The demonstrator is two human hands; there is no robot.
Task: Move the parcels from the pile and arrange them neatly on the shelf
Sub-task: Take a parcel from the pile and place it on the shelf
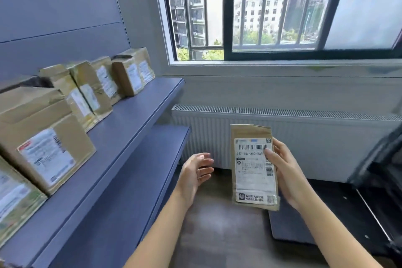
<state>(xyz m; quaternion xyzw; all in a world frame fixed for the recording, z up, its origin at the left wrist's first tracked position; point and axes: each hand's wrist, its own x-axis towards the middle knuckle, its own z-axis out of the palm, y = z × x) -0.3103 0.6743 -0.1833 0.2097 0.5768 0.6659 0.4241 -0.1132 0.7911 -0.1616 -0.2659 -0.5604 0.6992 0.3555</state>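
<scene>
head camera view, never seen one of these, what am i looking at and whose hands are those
There is no machine here: a person wears a wide-angle camera on the head, so this single picture looks forward and down at their own bare hands. The right hand grips a flat brown parcel with a white shipping label, thumb across its face. The left hand is open beside it, holding nothing. On the left, a blue shelf carries a row of brown parcels with labels facing out. Behind are a white radiator and a barred window.
</scene>
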